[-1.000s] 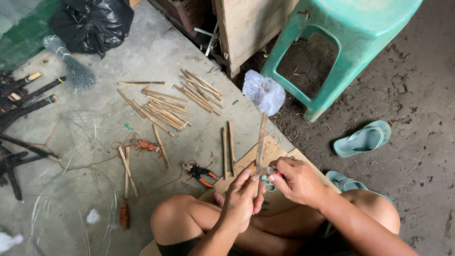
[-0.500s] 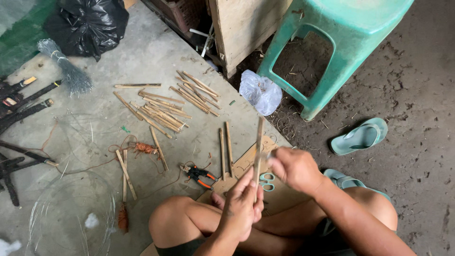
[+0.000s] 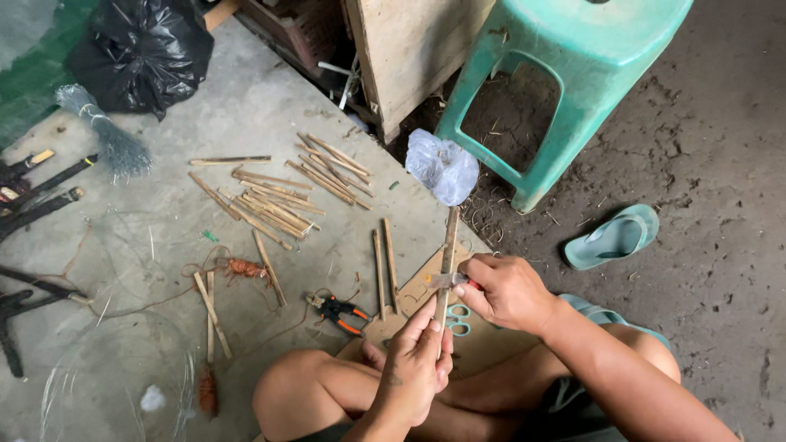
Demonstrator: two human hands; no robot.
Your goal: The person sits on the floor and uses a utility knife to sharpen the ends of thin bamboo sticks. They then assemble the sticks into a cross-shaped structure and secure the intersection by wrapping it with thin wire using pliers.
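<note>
The left hand [image 3: 413,368] pinches the bamboo stick [image 3: 447,262] upright at its near end, while the right hand [image 3: 508,290], higher than a moment ago, presses a small blade [image 3: 446,281] against its middle, above the cardboard [image 3: 409,299].

Tan bamboo stick [image 3: 448,254]; at twelve o'clock a pale-blue plastic bag [image 3: 442,166], at one a mint-green stool [image 3: 573,74], at nine orange-black pliers [image 3: 340,311].

Black bag [image 3: 141,51] top left; clear bag [image 3: 443,166] near stool [image 3: 573,74].
</note>
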